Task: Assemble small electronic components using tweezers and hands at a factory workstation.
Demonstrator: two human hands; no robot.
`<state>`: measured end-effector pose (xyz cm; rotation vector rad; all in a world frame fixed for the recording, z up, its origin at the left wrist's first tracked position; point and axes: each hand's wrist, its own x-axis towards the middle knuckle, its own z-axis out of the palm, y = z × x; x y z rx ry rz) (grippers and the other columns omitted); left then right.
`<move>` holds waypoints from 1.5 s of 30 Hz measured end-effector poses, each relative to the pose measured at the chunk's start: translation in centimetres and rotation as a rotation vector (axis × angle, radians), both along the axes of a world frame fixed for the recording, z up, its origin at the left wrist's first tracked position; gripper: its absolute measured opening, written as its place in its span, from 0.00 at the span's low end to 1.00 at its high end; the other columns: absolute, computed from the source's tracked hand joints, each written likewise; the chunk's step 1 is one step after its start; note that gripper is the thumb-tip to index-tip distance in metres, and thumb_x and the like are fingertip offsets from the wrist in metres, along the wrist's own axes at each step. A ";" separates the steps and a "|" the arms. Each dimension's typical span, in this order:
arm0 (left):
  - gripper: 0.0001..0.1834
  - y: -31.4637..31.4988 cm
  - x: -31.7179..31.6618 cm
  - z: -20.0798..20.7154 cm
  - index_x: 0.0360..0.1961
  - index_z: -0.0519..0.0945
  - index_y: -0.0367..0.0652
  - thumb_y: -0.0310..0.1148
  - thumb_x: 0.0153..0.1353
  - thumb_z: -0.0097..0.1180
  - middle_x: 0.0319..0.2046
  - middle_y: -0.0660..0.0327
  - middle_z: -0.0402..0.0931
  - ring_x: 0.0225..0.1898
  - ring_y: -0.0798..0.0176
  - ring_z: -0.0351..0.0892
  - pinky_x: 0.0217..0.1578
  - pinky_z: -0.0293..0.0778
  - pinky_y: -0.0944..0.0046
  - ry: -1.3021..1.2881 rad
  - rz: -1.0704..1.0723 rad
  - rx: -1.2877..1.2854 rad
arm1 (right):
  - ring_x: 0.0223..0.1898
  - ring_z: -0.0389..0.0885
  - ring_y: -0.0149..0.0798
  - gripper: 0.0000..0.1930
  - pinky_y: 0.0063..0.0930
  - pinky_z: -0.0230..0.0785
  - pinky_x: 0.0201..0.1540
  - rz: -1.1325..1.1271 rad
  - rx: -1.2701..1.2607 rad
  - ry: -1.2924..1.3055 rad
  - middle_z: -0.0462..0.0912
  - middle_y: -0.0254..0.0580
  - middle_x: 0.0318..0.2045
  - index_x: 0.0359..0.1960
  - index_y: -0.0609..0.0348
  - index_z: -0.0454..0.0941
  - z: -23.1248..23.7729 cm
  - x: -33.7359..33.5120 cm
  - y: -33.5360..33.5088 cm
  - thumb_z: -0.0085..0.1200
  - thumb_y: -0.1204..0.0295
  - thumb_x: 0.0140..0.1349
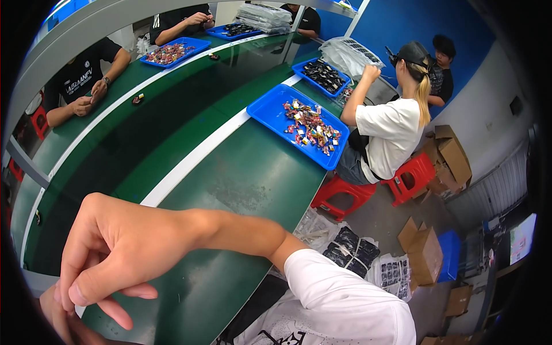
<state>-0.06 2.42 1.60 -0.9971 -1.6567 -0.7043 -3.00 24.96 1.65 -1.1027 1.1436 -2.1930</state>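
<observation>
My right hand point(126, 253) reaches across to the lower left, over the green conveyor table point(230, 190). Its thumb and forefinger are pinched together, while other fingers hang loosely bent below. Right at those fingertips is my left hand point(54, 313), mostly cut off by the dark rim of the picture. The visible fingers of the left hand look closed against the right fingertips. Whatever sits between the two hands is hidden or too small to make out.
A blue tray point(261, 109) of small wired parts point(310, 126) lies ahead, a tray of black pieces point(325, 75) beyond it. A co-worker point(391, 115) sits on a red stool point(345, 198). Others work across the belt point(190, 126). Wrapped bundles point(351, 247) and cartons point(422, 250) lie on the floor.
</observation>
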 end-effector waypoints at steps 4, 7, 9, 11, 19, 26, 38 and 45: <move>0.06 -0.5 -0.2 -0.2 0.32 0.86 0.20 0.16 0.57 0.70 0.27 0.42 0.86 0.27 0.51 0.88 0.27 0.83 0.60 0.065 0.052 -0.010 | 0.16 0.85 0.34 0.09 0.21 0.71 0.15 0.003 0.003 -0.010 0.87 0.54 0.23 0.36 0.77 0.86 0.2 0.1 0.1 0.57 0.80 0.62; 0.05 -0.7 -0.4 -0.2 0.33 0.86 0.21 0.16 0.57 0.69 0.27 0.43 0.86 0.27 0.51 0.88 0.27 0.83 0.60 0.091 0.036 -0.008 | 0.15 0.84 0.34 0.09 0.21 0.71 0.15 0.015 0.014 -0.013 0.87 0.53 0.23 0.37 0.77 0.86 0.2 0.0 0.0 0.57 0.80 0.63; 0.05 -0.6 -0.1 -0.2 0.33 0.87 0.21 0.16 0.58 0.69 0.28 0.43 0.86 0.27 0.51 0.88 0.27 0.83 0.60 0.074 0.046 0.006 | 0.16 0.84 0.34 0.09 0.21 0.71 0.15 0.030 0.018 -0.009 0.87 0.53 0.23 0.38 0.77 0.86 0.1 -0.1 0.0 0.57 0.80 0.63; 0.05 -0.5 0.1 -0.2 0.33 0.87 0.21 0.16 0.58 0.69 0.28 0.43 0.86 0.27 0.51 0.88 0.27 0.83 0.60 0.058 0.058 0.020 | 0.16 0.84 0.34 0.10 0.21 0.71 0.16 0.046 0.021 -0.006 0.87 0.52 0.23 0.38 0.77 0.86 0.0 -0.1 -0.1 0.57 0.80 0.63; 0.07 -0.7 -0.1 -0.5 0.37 0.85 0.20 0.19 0.65 0.66 0.29 0.44 0.86 0.26 0.53 0.86 0.26 0.81 0.61 0.043 -0.025 0.087 | 0.15 0.83 0.31 0.10 0.19 0.70 0.17 0.012 0.037 0.033 0.88 0.49 0.22 0.40 0.73 0.87 0.3 0.6 -0.4 0.56 0.80 0.63; 0.11 -0.2 -0.5 -0.9 0.38 0.84 0.21 0.24 0.68 0.65 0.29 0.44 0.85 0.25 0.57 0.84 0.23 0.77 0.64 -0.004 -0.172 0.194 | 0.15 0.82 0.29 0.11 0.19 0.71 0.19 0.039 0.035 0.131 0.88 0.48 0.24 0.43 0.72 0.87 0.2 0.4 -0.6 0.57 0.78 0.64; 0.11 -0.4 -0.6 -0.5 0.39 0.85 0.21 0.25 0.69 0.64 0.28 0.45 0.86 0.25 0.61 0.83 0.22 0.74 0.69 0.006 -0.175 0.146 | 0.17 0.85 0.31 0.11 0.19 0.72 0.19 0.028 0.028 0.135 0.88 0.47 0.25 0.44 0.73 0.87 0.4 0.9 -0.5 0.56 0.78 0.65; 0.10 0.8 -0.2 -0.9 0.34 0.85 0.26 0.27 0.67 0.67 0.28 0.50 0.86 0.23 0.63 0.82 0.21 0.74 0.69 -0.028 -0.063 0.303 | 0.19 0.87 0.32 0.12 0.23 0.74 0.18 -0.219 -0.099 0.373 0.89 0.47 0.27 0.44 0.72 0.87 -1.0 1.2 -2.1 0.57 0.77 0.65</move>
